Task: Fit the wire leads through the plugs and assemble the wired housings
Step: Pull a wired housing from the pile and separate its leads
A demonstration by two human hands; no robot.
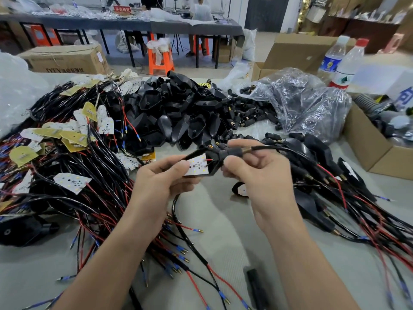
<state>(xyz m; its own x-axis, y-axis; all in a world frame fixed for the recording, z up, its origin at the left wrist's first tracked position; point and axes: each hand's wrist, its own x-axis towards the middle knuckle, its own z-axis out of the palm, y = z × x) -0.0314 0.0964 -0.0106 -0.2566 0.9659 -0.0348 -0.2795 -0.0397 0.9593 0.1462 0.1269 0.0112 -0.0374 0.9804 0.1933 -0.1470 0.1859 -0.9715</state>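
One flat white board [196,166], left hand [161,184]; cylindrical black plug [232,152], right hand [264,175].

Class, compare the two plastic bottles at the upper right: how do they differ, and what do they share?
The left bottle has a white cap; the right bottle has a red one. The left bottle's label is blue; the right bottle's is white with a red band. Both are clear plastic, upright, side by side.
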